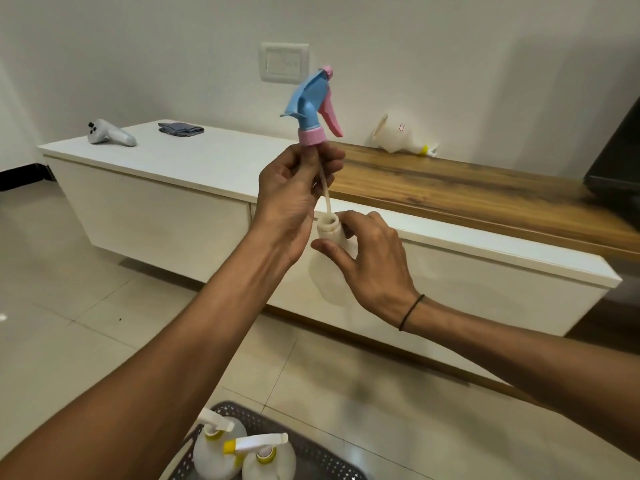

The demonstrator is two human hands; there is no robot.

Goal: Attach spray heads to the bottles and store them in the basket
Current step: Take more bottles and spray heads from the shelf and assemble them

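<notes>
My left hand (pixel 294 199) pinches a blue and pink spray head (pixel 313 105) just under its pink collar, holding it upright. Its pale dip tube (pixel 325 197) runs down and its tip enters the open neck of a white bottle (pixel 330 258). My right hand (pixel 370 258) grips that bottle at the shoulder, in mid-air. At the bottom edge, a dark perforated basket (pixel 311 448) holds two white bottles (pixel 214 452) with white and yellow spray heads (pixel 258 443) fitted.
A long low white cabinet (pixel 194 161) with a wooden top section (pixel 467 192) runs behind my hands. On it lie a white controller (pixel 109 133), a folded grey cloth (pixel 180 129) and another white bottle (pixel 401 135) on its side. Tiled floor below.
</notes>
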